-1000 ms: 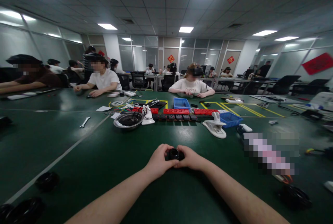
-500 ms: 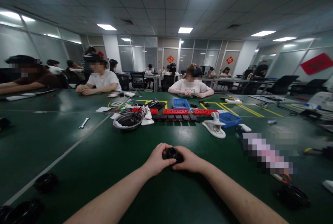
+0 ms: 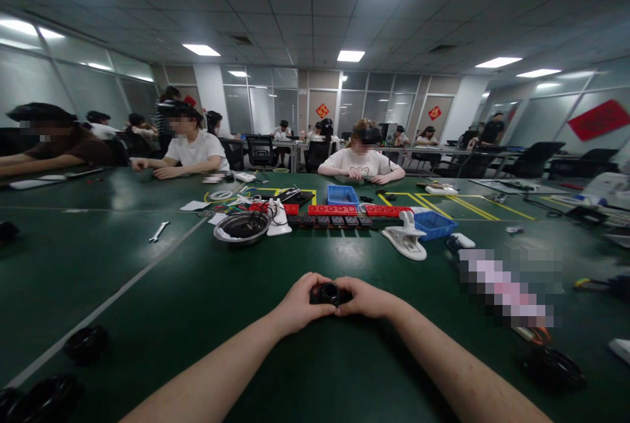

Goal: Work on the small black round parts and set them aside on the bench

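A glossy black round part with a hole in its top (image 3: 330, 292) is between my hands, just above or on the green table; I cannot tell which. My left hand (image 3: 304, 302) curls round its left side, thumb along the near edge. On the other side my right hand (image 3: 364, 297) grips it, its thumb tip meeting the left thumb at the front. The fingers behind the part are mostly hidden.
Black ring-shaped parts lie at the lower left (image 3: 87, 344) and lower right (image 3: 556, 367). Ahead stand a metal bowl (image 3: 224, 237), red power strips (image 3: 332, 210), a white clamp base (image 3: 408, 242) and a blue bin (image 3: 433, 225). A wrench (image 3: 159, 232) lies left. Co-workers sit opposite.
The black part has shifted slightly right and tilted, its hole showing more toward me. My right fingers have changed their grip a little. A co-worker at the left has moved their hands apart.
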`<control>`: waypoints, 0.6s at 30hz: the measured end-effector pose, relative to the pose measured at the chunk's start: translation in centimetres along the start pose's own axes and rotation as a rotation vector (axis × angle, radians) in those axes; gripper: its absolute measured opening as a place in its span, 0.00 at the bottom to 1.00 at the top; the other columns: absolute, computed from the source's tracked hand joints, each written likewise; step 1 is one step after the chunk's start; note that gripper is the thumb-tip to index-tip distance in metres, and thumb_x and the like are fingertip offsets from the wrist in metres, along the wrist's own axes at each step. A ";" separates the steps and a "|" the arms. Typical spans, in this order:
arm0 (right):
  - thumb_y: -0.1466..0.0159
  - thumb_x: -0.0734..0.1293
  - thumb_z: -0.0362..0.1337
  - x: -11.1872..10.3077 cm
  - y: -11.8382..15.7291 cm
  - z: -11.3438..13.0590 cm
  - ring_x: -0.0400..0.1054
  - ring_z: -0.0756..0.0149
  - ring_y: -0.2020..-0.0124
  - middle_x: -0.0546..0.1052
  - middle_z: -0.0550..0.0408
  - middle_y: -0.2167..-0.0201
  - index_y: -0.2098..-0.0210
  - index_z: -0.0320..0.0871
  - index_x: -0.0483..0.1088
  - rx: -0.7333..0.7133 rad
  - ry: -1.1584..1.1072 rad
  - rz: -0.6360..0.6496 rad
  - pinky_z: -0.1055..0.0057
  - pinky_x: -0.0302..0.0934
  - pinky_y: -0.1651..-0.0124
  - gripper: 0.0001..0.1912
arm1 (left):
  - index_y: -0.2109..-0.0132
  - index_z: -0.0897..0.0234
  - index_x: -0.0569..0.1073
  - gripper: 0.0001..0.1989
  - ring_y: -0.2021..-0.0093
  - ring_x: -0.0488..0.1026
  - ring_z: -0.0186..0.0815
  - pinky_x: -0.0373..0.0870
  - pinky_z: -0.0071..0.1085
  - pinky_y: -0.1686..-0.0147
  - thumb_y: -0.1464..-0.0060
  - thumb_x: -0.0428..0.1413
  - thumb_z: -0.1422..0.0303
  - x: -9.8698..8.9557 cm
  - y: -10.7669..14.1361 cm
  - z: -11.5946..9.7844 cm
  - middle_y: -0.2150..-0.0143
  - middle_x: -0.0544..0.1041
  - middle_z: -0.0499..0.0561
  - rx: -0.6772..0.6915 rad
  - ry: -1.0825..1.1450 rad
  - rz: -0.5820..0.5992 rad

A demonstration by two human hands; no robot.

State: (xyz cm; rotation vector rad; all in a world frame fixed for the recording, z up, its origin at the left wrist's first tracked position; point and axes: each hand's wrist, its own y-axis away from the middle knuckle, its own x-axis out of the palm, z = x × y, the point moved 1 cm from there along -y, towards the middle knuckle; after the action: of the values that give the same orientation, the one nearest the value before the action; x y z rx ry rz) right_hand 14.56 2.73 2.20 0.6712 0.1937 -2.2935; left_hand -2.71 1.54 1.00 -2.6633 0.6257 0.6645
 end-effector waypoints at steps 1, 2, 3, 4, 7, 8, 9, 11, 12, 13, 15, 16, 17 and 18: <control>0.53 0.67 0.31 0.0 0.0 0.1 0.62 0.67 0.67 0.69 0.59 0.69 0.65 0.39 0.66 0.004 0.005 -0.003 0.71 0.56 0.62 0.15 | 0.59 0.63 0.66 0.19 0.65 0.63 0.34 0.60 0.28 0.67 0.61 0.59 0.65 0.0 0.0 -0.1 0.63 0.64 0.49 -0.004 -0.003 0.000; 0.53 0.67 0.31 0.0 0.1 0.2 0.62 0.67 0.67 0.69 0.59 0.69 0.65 0.39 0.66 0.007 0.014 -0.008 0.71 0.56 0.62 0.15 | 0.59 0.63 0.66 0.19 0.65 0.63 0.34 0.60 0.28 0.68 0.61 0.59 0.65 -0.1 0.0 -0.2 0.63 0.64 0.49 -0.007 -0.005 0.001; 0.53 0.67 0.31 0.0 0.1 0.3 0.62 0.67 0.67 0.69 0.59 0.69 0.65 0.40 0.66 0.010 0.024 -0.013 0.71 0.56 0.62 0.14 | 0.59 0.63 0.66 0.19 0.66 0.63 0.34 0.60 0.28 0.68 0.61 0.59 0.65 -0.1 0.0 -0.3 0.63 0.64 0.49 -0.009 -0.006 0.003; 0.53 0.67 0.31 0.0 0.1 0.4 0.62 0.67 0.67 0.69 0.59 0.69 0.65 0.40 0.67 0.015 0.031 -0.018 0.71 0.56 0.62 0.15 | 0.59 0.63 0.66 0.19 0.66 0.63 0.34 0.60 0.27 0.68 0.61 0.59 0.65 -0.1 0.1 -0.4 0.63 0.64 0.49 -0.011 -0.008 0.003; 0.53 0.67 0.31 0.0 0.2 0.4 0.62 0.67 0.67 0.69 0.59 0.69 0.64 0.40 0.66 0.023 0.025 -0.019 0.71 0.56 0.62 0.15 | 0.59 0.63 0.67 0.19 0.66 0.63 0.34 0.60 0.28 0.68 0.61 0.59 0.65 -0.2 0.1 -0.7 0.64 0.64 0.49 -0.024 -0.017 0.005; 0.53 0.67 0.31 0.0 0.2 0.4 0.62 0.67 0.67 0.69 0.59 0.69 0.64 0.40 0.66 0.021 0.018 -0.017 0.71 0.56 0.62 0.15 | 0.59 0.63 0.67 0.19 0.66 0.63 0.34 0.60 0.28 0.68 0.61 0.59 0.65 -0.2 0.1 -0.7 0.63 0.64 0.49 -0.027 -0.020 0.005; 0.53 0.67 0.31 0.0 0.2 0.4 0.62 0.67 0.67 0.69 0.59 0.69 0.64 0.40 0.66 0.014 0.010 -0.012 0.71 0.56 0.62 0.15 | 0.59 0.63 0.67 0.19 0.66 0.63 0.34 0.60 0.28 0.68 0.61 0.59 0.65 -0.2 0.1 -0.8 0.63 0.64 0.49 -0.030 -0.023 0.005; 0.52 0.67 0.31 0.0 0.1 0.3 0.62 0.67 0.66 0.69 0.59 0.68 0.63 0.40 0.66 -0.002 -0.002 -0.002 0.71 0.56 0.62 0.16 | 0.59 0.63 0.67 0.19 0.66 0.63 0.34 0.60 0.28 0.68 0.61 0.59 0.65 -0.2 0.2 -0.8 0.63 0.64 0.49 -0.035 -0.027 -0.001; 0.52 0.67 0.31 0.0 0.1 0.2 0.62 0.67 0.66 0.69 0.58 0.68 0.62 0.40 0.66 -0.007 -0.004 0.000 0.71 0.56 0.61 0.17 | 0.59 0.64 0.67 0.19 0.66 0.63 0.34 0.60 0.28 0.68 0.61 0.59 0.65 -0.2 0.2 -0.8 0.64 0.64 0.49 -0.036 -0.027 -0.004; 0.52 0.67 0.31 0.0 0.1 0.2 0.62 0.67 0.66 0.69 0.58 0.67 0.61 0.40 0.66 -0.010 -0.004 0.001 0.71 0.56 0.61 0.17 | 0.59 0.64 0.67 0.19 0.66 0.63 0.34 0.60 0.28 0.68 0.61 0.59 0.64 -0.2 0.2 -0.8 0.64 0.64 0.49 -0.036 -0.026 -0.007; 0.52 0.67 0.31 0.0 0.0 0.1 0.62 0.67 0.65 0.69 0.58 0.66 0.60 0.40 0.66 -0.009 -0.002 0.001 0.70 0.56 0.60 0.19 | 0.59 0.64 0.67 0.19 0.65 0.63 0.34 0.60 0.28 0.67 0.61 0.59 0.64 -0.1 0.2 -0.8 0.63 0.64 0.49 -0.034 -0.020 -0.006; 0.52 0.67 0.32 0.0 0.0 0.0 0.62 0.66 0.64 0.69 0.57 0.65 0.59 0.40 0.65 -0.006 -0.001 0.001 0.70 0.56 0.60 0.19 | 0.59 0.64 0.67 0.19 0.65 0.63 0.34 0.60 0.28 0.67 0.61 0.59 0.64 -0.1 0.2 -0.7 0.63 0.64 0.49 -0.032 -0.019 -0.006; 0.52 0.67 0.32 0.0 0.0 0.0 0.62 0.66 0.64 0.69 0.57 0.65 0.59 0.40 0.65 -0.003 0.001 0.001 0.70 0.56 0.60 0.19 | 0.59 0.63 0.66 0.19 0.65 0.63 0.34 0.60 0.28 0.68 0.61 0.59 0.64 -0.1 0.2 -0.6 0.63 0.64 0.49 -0.031 -0.020 -0.007; 0.52 0.67 0.32 0.0 0.0 -0.1 0.62 0.66 0.64 0.69 0.57 0.65 0.59 0.40 0.65 0.000 0.005 -0.001 0.71 0.56 0.60 0.20 | 0.60 0.63 0.66 0.19 0.66 0.63 0.34 0.60 0.28 0.68 0.62 0.59 0.64 -0.1 0.1 -0.6 0.63 0.64 0.49 -0.030 -0.022 -0.011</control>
State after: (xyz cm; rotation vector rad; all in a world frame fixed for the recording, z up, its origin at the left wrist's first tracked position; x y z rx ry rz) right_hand 14.56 2.73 2.12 0.6766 0.1967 -2.2934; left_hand -2.61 1.21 1.48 -2.6815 0.5997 0.7045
